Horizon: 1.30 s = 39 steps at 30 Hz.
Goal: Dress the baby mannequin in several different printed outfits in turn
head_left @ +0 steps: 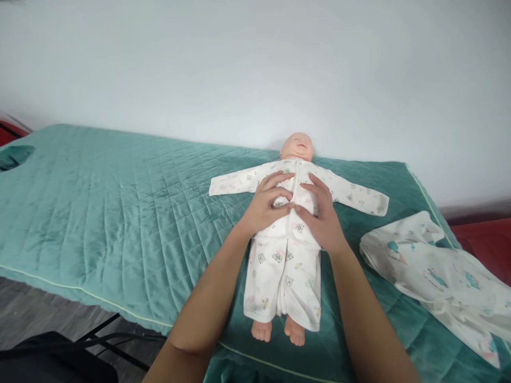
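Note:
A baby doll (297, 146) lies on its back with its head by the wall and its bare feet toward me. It wears a white long-sleeved top (300, 225) and white trousers (265, 279), both printed with small bears. My left hand (268, 205) rests on the left side of the top's front, fingers spread. Opposite it, my right hand (321, 215) lies on the right side, also with fingers apart. Both thumb tips meet near a small button on the front seam. Whether the thumbs pinch any cloth I cannot tell.
A green quilted cover (120, 213) lies over the bed against a white wall (239, 69). At right, a white printed baby garment (435, 271) lies crumpled near the edge. Red objects (485, 242) stand beyond the bed's ends. A black item (51, 359) sits low at left.

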Available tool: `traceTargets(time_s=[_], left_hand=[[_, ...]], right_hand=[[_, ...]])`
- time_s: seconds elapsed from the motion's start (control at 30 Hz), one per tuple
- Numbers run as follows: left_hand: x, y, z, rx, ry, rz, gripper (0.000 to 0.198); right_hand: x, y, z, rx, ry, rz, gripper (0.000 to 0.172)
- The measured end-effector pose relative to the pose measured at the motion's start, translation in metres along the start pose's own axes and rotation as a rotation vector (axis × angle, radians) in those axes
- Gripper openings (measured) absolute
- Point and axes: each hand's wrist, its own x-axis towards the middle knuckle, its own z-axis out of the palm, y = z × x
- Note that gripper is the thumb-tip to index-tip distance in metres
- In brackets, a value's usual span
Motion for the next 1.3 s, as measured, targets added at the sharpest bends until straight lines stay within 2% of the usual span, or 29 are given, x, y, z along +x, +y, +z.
traceTargets(time_s=[0.57,0.83,0.93,1.07,1.2,1.3], left_hand=[[0.002,-0.003,-0.003,-0.193,0.011,-0.084,0.019],[0.0,-0.002,-0.001,-0.365,0.082,-0.156,0.023],[0.0,-0.001,0.001,-0.473,0.168,-0.226,0.026],[0.0,0.0,0.004,-0.567,0.381,-0.315,0.027],[0.0,-0.006,0.002,-0.56,0.576,-0.441,0.03],[-0.001,-0.018,-0.003,-0.634,0.747,-0.545,0.031]], right_hand=[[0.0,0.002,-0.001,0.01,-0.007,-0.008,0.045],[0.0,0.0,-0.001,0.046,-0.008,0.003,0.05],[0.0,-0.001,0.0,0.071,0.029,0.024,0.036],[0.0,-0.003,0.002,0.152,0.076,0.033,0.012],[0.001,-0.005,0.005,0.254,0.131,0.104,0.015],[0.003,0.002,0.001,0.442,0.327,0.212,0.019]])
